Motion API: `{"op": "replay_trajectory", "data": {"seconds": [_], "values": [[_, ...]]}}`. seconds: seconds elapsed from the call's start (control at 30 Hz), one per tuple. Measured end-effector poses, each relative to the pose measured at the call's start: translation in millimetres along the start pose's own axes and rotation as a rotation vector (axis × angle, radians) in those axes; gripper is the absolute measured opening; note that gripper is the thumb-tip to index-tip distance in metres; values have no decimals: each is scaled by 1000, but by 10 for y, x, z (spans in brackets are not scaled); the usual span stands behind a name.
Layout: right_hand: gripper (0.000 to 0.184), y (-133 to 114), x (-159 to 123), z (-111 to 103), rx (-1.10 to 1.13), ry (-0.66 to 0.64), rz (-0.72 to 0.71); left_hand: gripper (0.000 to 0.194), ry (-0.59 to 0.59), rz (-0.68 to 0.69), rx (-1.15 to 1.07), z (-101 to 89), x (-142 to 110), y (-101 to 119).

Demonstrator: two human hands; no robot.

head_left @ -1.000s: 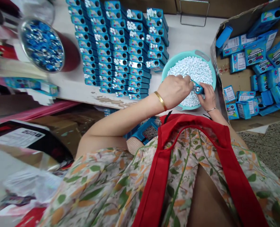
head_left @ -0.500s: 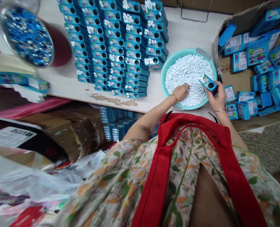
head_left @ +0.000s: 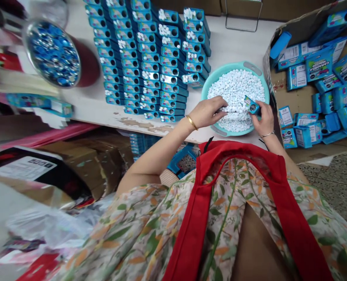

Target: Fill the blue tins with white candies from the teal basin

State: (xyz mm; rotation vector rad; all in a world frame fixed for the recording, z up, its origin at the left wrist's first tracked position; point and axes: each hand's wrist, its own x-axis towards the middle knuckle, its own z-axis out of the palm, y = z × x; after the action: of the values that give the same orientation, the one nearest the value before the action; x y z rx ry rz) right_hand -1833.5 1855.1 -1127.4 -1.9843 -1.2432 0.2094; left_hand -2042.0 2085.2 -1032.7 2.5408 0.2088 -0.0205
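Observation:
A teal basin (head_left: pixel 206 96) full of small white candies (head_left: pixel 239 88) stands near the table's front edge. My right hand (head_left: pixel 263 120) holds a small blue box (head_left: pixel 251 105) tilted over the candies at the basin's right side; a dark round hole shows in its end. My left hand (head_left: pixel 210 112) reaches over the basin's left rim, its thumb and fingers apart around the white candies. To the left, several columns of similar blue boxes (head_left: pixel 173 89) lie stacked with holed ends facing me, loose candies on many of them.
A large cardboard box (head_left: pixel 293 91) at the right holds more blue boxes (head_left: pixel 319 64). On the left stands a dark red round container (head_left: pixel 87 64) of shiny blue-wrapped pieces (head_left: pixel 54 52). A wire stand (head_left: pixel 243 29) is at the back. Brown cartons (head_left: pixel 85 160) sit below the table's left front.
My left hand has come up out of the candies and moved left, its fingers now parted. My right hand has drawn the blue box slightly left. The view has shifted a little.

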Motion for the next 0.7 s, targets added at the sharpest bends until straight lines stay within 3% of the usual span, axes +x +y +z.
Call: {"op": "replay_trajectory", "data": {"seconds": [0.2, 0.47, 0.57, 0.7], "values": [[53, -76, 5, 190, -36, -34, -127, 26, -114, -81, 258, -355, 205, 509], [55, -13, -30, 245, -12, -35, -135, 34, -166, -134, 410, -532, 284, 1100], [56, 25, -46, 220, -25, -17, -119, 32, -149, -196, 408, -511, 231, 954], [57, 84, -67, 102, -29, 17, -72, 29, -161, -391, 406, -256, 117, 300]]}}
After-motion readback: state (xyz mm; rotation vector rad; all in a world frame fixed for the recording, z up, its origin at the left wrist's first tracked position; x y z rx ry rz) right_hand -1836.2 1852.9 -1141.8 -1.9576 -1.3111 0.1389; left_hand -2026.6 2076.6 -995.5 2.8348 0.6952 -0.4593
